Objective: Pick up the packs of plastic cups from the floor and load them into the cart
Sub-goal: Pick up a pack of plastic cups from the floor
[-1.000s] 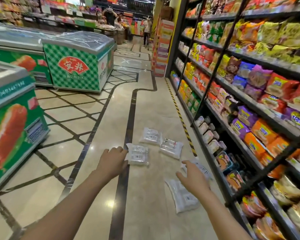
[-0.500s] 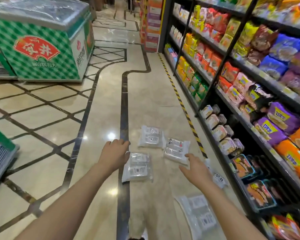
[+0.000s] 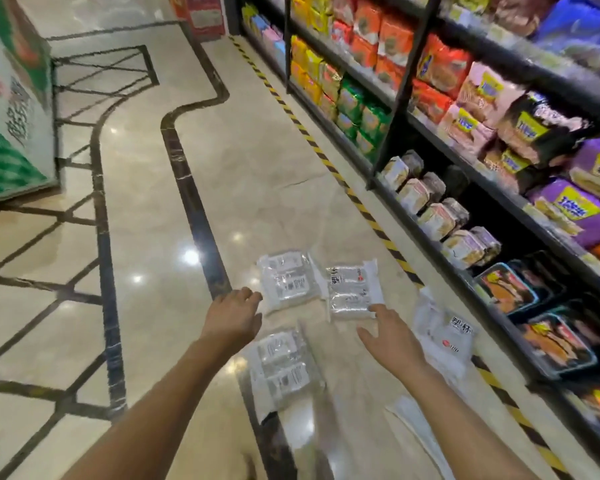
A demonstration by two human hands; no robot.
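**Both hands out over cup packs on the floor**

Nearest, flat on the polished floor [image 3: 174,209] between the forearms: one clear pack [image 3: 281,368] of plastic cups. To its right, against the striped tape: another pack [image 3: 444,337] with a red dot. Just beyond, left hand [image 3: 234,317] with fingers loosely curled, empty, fingertips beside the far-left pack [image 3: 288,280]. Right hand [image 3: 390,336] spread, empty, fingertips at the near edge of the far-right pack [image 3: 354,291]; contact unclear. Farther right: dark shelves [image 3: 499,188] of noodle packets. Far left: a green chequered freezer [image 3: 4,133].
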